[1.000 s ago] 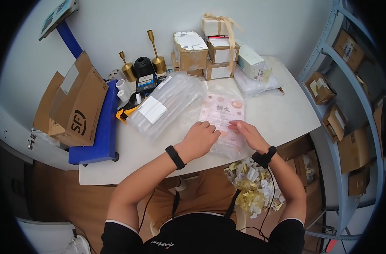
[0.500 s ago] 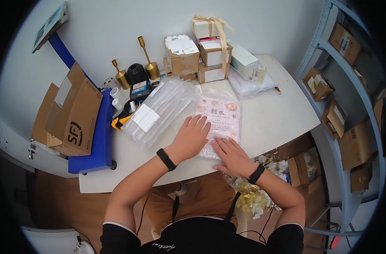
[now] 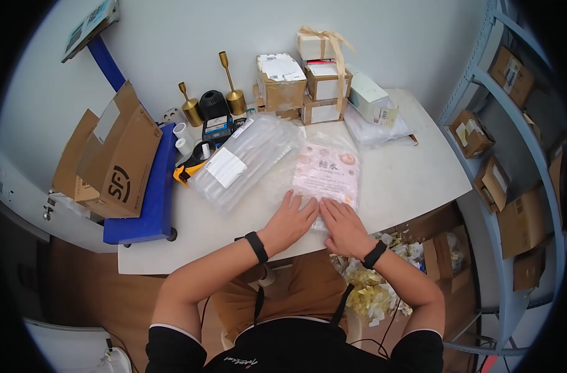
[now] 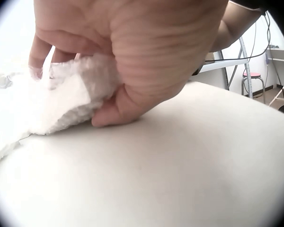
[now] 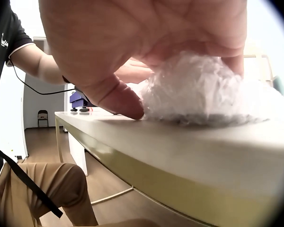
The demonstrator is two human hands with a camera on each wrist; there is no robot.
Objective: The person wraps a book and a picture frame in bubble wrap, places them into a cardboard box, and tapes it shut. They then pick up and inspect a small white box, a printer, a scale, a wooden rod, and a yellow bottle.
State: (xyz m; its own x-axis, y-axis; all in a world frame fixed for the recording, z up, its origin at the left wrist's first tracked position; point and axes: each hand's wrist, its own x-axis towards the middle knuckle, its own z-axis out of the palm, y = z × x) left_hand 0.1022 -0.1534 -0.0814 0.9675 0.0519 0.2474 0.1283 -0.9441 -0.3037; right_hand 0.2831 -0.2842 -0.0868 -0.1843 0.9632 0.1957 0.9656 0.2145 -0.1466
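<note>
A flat pink printed packet [image 3: 325, 171], wrapped in clear bubble wrap, lies on the white table [image 3: 407, 174] in front of the person. At its near left part, the left hand [image 3: 291, 222] grips the wrap. The left wrist view has those fingers bent over the bubble wrap [image 4: 80, 97] and the thumb low against its side. Close beside it, the right hand [image 3: 347, 233] holds the near end, fingers across the top. In the right wrist view its thumb meets the bunched bubble wrap [image 5: 194, 90]. Both palms hide part of that end.
Left of the packet lies a clear plastic bundle [image 3: 246, 155] with a white label. Behind stand stacked boxes [image 3: 282, 84], gold candlesticks [image 3: 235, 99] and a tape dispenser [image 3: 193, 169]. An open carton [image 3: 118, 161] sits on a blue scale [image 3: 140, 217]. Shelving [image 3: 513, 118] rises at right.
Both hands have moved down from the packet's middle to its near end and now sit side by side there. The packet stays in about the same place on the table.
</note>
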